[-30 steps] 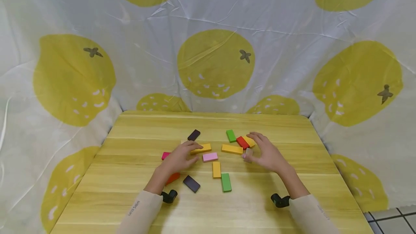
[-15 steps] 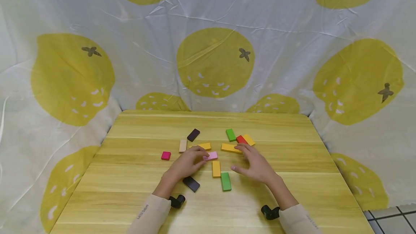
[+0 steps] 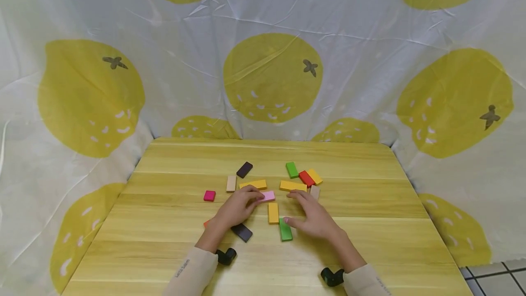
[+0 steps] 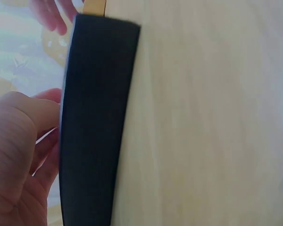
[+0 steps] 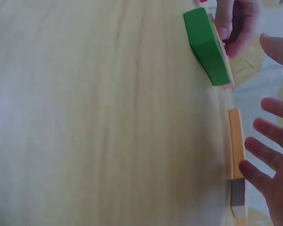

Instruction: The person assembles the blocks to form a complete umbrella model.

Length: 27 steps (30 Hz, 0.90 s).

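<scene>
My left hand [image 3: 237,208] holds the left end of a pink block [image 3: 269,196] between curled fingers and thumb, and covers part of it. The right hand [image 3: 312,217] hovers with spread fingers, its thumb overlapping the far end of a green block [image 3: 285,232] in the head view. An upright-lying yellow block [image 3: 273,214] sits between the two hands. In the left wrist view a dark block [image 4: 96,122] hides part of the left fingers. The right wrist view shows the right fingers [image 5: 273,136] apart, nothing between them.
Beyond the hands lie yellow blocks [image 3: 253,184] [image 3: 293,186], a tan one [image 3: 231,184], a dark one [image 3: 244,169], a green one [image 3: 291,170] and a red one [image 3: 306,178]. A magenta block [image 3: 209,196] lies left. A lemon-print cloth [image 3: 271,76] hangs behind the wooden table [image 3: 185,159].
My left hand has moved right from near the left yellow block to the pink block. The right hand has left the tan block at the right and come inward and nearer, toward the green block.
</scene>
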Motion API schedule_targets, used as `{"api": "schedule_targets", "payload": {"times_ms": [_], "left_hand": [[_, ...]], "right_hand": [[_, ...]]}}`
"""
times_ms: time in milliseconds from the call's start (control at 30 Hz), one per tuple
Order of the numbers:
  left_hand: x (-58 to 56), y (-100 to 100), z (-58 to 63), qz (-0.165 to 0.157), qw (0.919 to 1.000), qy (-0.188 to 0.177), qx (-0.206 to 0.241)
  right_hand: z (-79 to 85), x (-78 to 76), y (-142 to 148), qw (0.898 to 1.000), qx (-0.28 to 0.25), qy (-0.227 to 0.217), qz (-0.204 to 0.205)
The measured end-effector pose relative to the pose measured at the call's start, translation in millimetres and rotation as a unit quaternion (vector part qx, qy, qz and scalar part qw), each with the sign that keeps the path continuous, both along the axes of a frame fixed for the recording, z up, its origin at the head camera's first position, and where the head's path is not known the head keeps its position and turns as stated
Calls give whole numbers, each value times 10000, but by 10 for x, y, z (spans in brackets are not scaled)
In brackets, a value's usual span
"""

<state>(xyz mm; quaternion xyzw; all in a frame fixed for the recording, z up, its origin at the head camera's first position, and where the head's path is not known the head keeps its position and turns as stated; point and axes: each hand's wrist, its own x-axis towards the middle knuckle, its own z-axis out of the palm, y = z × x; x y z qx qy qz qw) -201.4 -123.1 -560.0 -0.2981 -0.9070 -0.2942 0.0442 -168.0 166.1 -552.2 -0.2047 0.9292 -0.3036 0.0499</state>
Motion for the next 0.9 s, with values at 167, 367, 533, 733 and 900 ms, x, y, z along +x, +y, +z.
{"api": "schedule_targets", "payload": {"times_ms": [167,367,533,733,900], "left_hand": [[6,29,-15,6,9999,-3,124],[-3,64,-44,-77,9998,-10,165],[3,90,-44,-105,9997,-34,238],[-1,137,-35,-151,9995,-158,232],[-20,151,-46,-64,9995,-258,176]], "right_hand": [[-75,42,-64,9999,-58,36,146],[-100,83,-148,9993,-203,148,275],[-105,101,-199,9989,-240,204,358],[-121,99,-238,9986,-251,202,422],[-145,83,-268,9983,-274,227,453]]}}
